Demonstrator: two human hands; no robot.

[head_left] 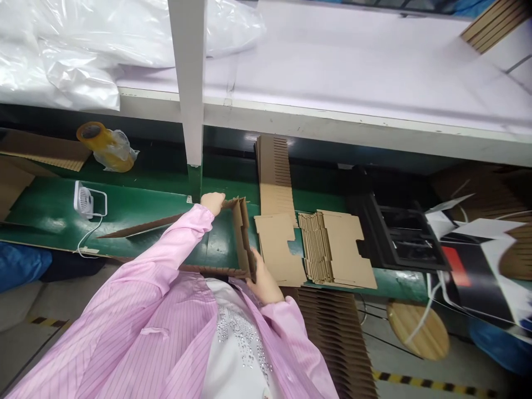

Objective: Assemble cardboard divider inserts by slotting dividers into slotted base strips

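The partly folded cardboard box (241,235) stands on the green workbench (149,194), close against the person's front, its long flap slanting off to the left. The right hand (261,281) is clamped on the box's right end, thumb and fingers against the wall. The left hand (213,203) is at the box's far side, its fingers curled (whether they pinch the cardboard, I cannot tell). Just right of the box lie flat notched cardboard pieces (276,249), beside a fanned stack of similar pieces (347,249). A small white fan (85,200) stands well to the left.
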